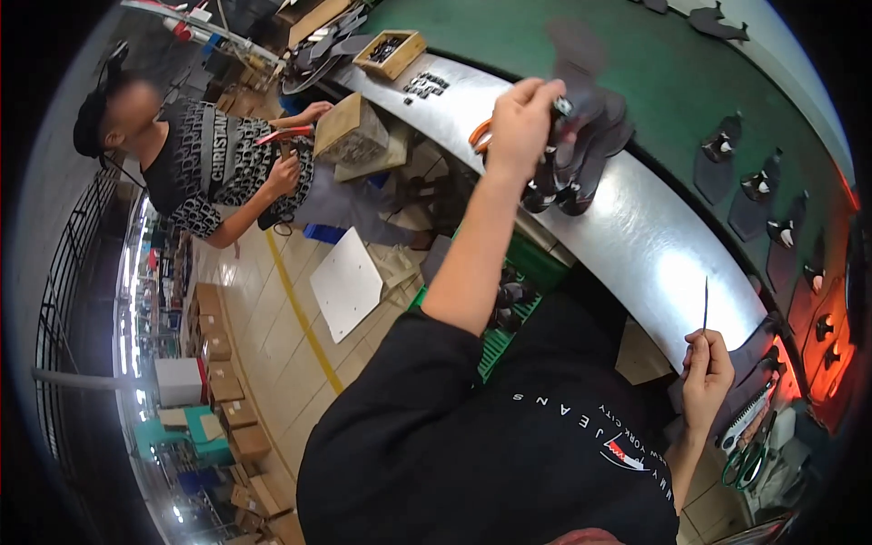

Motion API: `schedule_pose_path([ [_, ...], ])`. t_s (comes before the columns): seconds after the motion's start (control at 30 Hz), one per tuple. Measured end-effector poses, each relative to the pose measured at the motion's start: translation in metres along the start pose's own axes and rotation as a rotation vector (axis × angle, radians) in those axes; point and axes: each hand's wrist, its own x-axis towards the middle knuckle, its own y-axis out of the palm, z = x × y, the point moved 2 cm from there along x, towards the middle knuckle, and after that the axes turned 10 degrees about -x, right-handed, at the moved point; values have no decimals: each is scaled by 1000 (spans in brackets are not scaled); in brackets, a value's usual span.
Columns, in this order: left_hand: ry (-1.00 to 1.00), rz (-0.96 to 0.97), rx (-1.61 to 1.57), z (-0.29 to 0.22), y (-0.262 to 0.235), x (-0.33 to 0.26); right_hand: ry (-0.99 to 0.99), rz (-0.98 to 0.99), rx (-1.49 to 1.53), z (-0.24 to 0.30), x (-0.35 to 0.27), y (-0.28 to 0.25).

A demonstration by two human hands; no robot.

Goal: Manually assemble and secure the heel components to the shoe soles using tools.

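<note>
My left hand (522, 127) reaches far over the metal ledge, its fingers closed on a dark sole-shaped shoe piece (578, 64) smeared by motion. Just beyond and below it, several more dark shoe pieces (586, 150) lie in a heap on the metal ledge (627, 204). Orange handles (480, 136) peep out beside my left wrist. Low on the right, my right hand (707, 377) pinches a thin dark stick-like tool (707, 304), its slender tip pointing up over the ledge. What the tool's tip is made of is too small to tell.
Past the ledge, a green conveyor belt (654, 82) carries sole pieces (718, 163) toward an orange-lit area (822, 336). Scissors (749, 463) and a box cutter (749, 418) lie lower right. A wooden box (391, 53) stands far left. A co-worker (218, 154) holds a hammer beside a block (350, 132).
</note>
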Motion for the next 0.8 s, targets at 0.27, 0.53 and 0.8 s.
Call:
schedule_pose_path([
  [0.27,-291,158,726,0,-97,13,34,66,-74,-15,13,9],
  [0.53,-354,-104,788,-43,-212,-4,-15,-2,-166,-19,13,-1],
  [0.8,-818,-496,961,49,-415,-82,-49,119,-224,-23,17,0],
])
